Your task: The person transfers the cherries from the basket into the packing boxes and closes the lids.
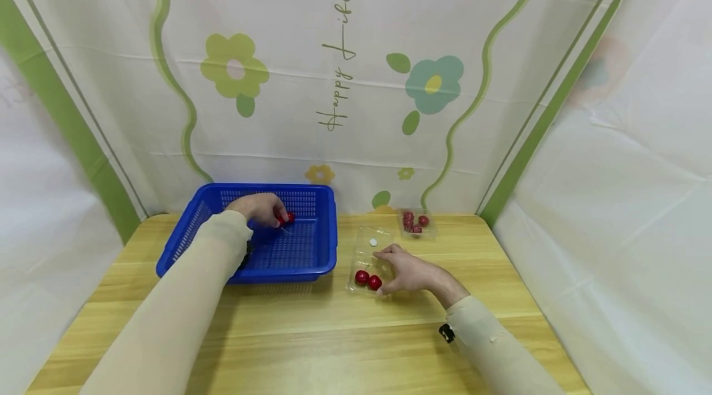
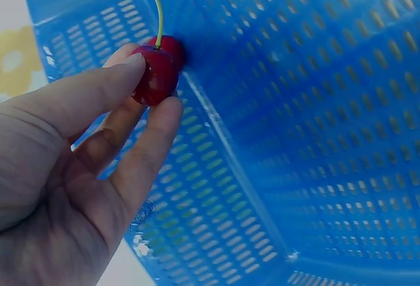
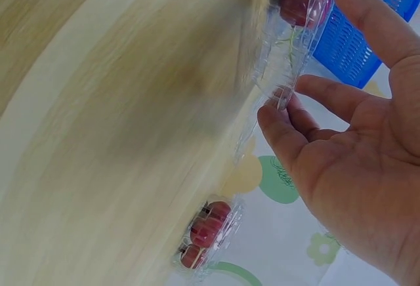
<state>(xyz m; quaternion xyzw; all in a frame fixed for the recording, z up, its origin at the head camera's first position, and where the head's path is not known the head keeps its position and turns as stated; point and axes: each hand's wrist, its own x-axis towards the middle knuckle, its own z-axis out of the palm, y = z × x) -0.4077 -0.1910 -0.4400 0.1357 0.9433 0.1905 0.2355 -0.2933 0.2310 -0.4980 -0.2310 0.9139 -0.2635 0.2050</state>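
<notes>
Inside the blue basket [image 1: 325, 253], my left hand [image 1: 258, 206] pinches a red cherry [image 2: 155, 79] between thumb and fingers, its green stem pointing up. Just behind it a second red cherry [image 2: 174, 48] shows, partly hidden; whether the fingers touch it I cannot tell. My right hand [image 1: 410, 271] holds the right side of a clear plastic box [image 1: 364, 253], with thumb and fingers spread along its edge. Two dark red cherries [image 1: 368, 280] lie in the near end of that box, close to the thumb. A white sticker [image 1: 373, 242] is on its far part.
A second clear plastic box [image 1: 430, 231] with several red cherries stands at the back right of the wooden table [image 1: 311, 339]. Behind the table hangs a flowered curtain [image 1: 289, 135]. A black buckle [image 1: 447, 332] is at the right wrist.
</notes>
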